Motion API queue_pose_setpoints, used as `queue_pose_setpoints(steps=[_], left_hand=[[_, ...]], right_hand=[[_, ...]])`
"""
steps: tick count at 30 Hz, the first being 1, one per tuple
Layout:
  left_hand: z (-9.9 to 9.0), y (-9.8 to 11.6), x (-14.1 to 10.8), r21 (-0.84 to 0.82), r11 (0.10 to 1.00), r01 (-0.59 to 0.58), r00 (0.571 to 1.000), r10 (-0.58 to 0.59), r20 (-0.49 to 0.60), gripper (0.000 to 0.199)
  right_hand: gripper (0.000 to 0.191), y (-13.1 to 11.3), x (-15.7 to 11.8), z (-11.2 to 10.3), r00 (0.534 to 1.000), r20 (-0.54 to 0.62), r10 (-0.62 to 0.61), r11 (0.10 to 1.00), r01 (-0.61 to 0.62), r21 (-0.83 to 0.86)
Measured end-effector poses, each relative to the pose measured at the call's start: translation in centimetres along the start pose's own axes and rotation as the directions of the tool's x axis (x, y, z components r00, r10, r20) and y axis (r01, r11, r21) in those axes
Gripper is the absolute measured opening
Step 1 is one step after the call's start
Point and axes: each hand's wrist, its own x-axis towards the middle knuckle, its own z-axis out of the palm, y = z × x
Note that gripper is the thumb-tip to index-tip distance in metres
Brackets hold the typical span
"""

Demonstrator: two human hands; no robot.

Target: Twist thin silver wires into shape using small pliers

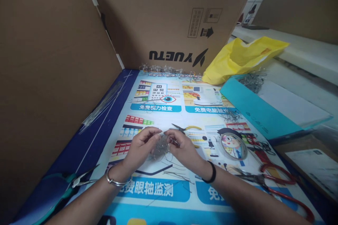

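My left hand (139,147) and my right hand (184,148) face each other over the printed sheet, thumbs and fingers curled into pinches. Between them shows a tangle of thin wire (160,147), greyish and fine; both hands seem to grip parts of it, though the fingers cover the exact hold. Below the hands, several loose wire pieces (176,175) lie on the sheet. Just beyond my right hand rests a pair of yellow-handled pliers (188,127), partly hidden by that hand.
Red-handled scissors (264,179) and a tape roll (232,146) lie right; green-handled pliers (71,182) lie left. Straight wires (102,107) rest by the left cardboard wall (52,59). A teal folder (261,112) and yellow bag (237,59) sit back right.
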Motion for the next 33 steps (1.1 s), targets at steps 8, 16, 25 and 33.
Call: queue_pose_setpoints(steps=[8, 16, 25, 33], left_hand=[[-0.2, 0.4, 0.0, 0.013, 1.0, -0.002, 1.0, 0.003, -0.023, 0.017], [-0.3, 0.4, 0.0, 0.031, 0.999, -0.007, 0.999, 0.008, -0.035, 0.018], [0.0, 0.7, -0.1, 0.017, 1.0, -0.014, 1.0, 0.014, -0.026, 0.017], [0.0, 0.9, -0.1, 0.015, 1.0, -0.014, 0.998, 0.015, -0.059, 0.018]], right_hand=[[0.033, -0.4, 0.0, -0.2, 1.0, 0.0, 0.011, 1.0, -0.011, 0.016], [0.019, -0.5, -0.2, -0.6, 0.975, -0.025, -0.221, 0.941, 0.206, -0.27], [0.026, -0.5, -0.6, -0.5, 0.951, -0.005, -0.309, 0.893, 0.288, -0.345], [0.039, -0.8, -0.9, -0.6, 0.993, 0.018, -0.119, 0.977, 0.12, -0.174]])
